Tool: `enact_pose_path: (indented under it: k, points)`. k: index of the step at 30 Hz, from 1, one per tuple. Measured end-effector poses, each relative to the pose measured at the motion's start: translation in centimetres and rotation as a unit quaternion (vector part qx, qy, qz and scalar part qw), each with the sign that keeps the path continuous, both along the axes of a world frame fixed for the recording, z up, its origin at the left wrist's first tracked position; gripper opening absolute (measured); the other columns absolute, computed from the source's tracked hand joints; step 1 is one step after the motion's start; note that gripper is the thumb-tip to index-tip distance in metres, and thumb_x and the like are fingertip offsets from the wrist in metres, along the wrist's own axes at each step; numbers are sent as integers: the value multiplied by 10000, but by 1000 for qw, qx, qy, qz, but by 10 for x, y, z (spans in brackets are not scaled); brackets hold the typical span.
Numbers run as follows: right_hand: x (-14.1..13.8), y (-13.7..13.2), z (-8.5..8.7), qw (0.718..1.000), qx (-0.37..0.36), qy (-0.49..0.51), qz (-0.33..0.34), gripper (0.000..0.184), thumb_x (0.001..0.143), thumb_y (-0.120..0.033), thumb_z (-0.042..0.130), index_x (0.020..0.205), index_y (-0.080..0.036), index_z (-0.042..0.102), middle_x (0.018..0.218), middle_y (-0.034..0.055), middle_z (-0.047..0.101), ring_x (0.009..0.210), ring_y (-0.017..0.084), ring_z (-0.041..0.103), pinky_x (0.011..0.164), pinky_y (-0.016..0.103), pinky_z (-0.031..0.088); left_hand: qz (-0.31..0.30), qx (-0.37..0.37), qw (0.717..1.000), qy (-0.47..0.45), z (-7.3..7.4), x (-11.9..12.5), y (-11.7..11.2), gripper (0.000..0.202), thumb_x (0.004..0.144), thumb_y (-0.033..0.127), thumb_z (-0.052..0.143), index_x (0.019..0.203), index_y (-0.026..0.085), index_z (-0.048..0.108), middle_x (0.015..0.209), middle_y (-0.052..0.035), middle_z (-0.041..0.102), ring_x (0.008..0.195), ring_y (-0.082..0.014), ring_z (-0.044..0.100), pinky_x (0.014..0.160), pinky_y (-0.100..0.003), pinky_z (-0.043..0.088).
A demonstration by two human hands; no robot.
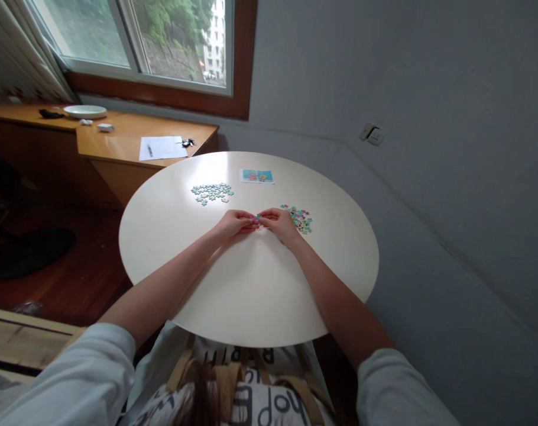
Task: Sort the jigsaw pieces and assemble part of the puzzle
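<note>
My left hand (239,222) and my right hand (278,225) meet over the middle of the white round table (251,296). Between their fingertips are small jigsaw puzzle pieces (257,219), pink and teal, partly covered by the fingers. Both hands are closed in a pinch on them; whether the pieces are joined is too small to tell. Just beyond my right hand lies a pile of colourful puzzle pieces (301,219). A spread of pale green puzzle pieces (212,192) lies farther off to the left. At the far side rests a small picture card (257,176) with a blue background.
A wooden desk (131,127) stands behind the table at the left, holding a white plate (85,111), a paper sheet (162,148) with a pen, and keys (188,142). A grey wall (450,177) borders the right. A dark round base (29,251) stands on the floor.
</note>
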State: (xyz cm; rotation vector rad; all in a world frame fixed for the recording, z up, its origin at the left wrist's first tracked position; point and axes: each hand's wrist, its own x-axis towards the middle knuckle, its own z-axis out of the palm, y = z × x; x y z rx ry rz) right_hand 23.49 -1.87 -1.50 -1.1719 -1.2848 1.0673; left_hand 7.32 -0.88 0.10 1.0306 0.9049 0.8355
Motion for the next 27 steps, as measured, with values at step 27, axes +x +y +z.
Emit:
enact_pose_path:
  k: [27]
  points:
    - [1,1,-3,1000,-8,-17,-13,322,484,-343,828,684,-164,652,610,24,663,583,157,622,603,293,527,-5,20,1000,10,1,1,-2,97,702,117,749,717,94,656,687,-71,699,684,-151,683,836,-324,541]
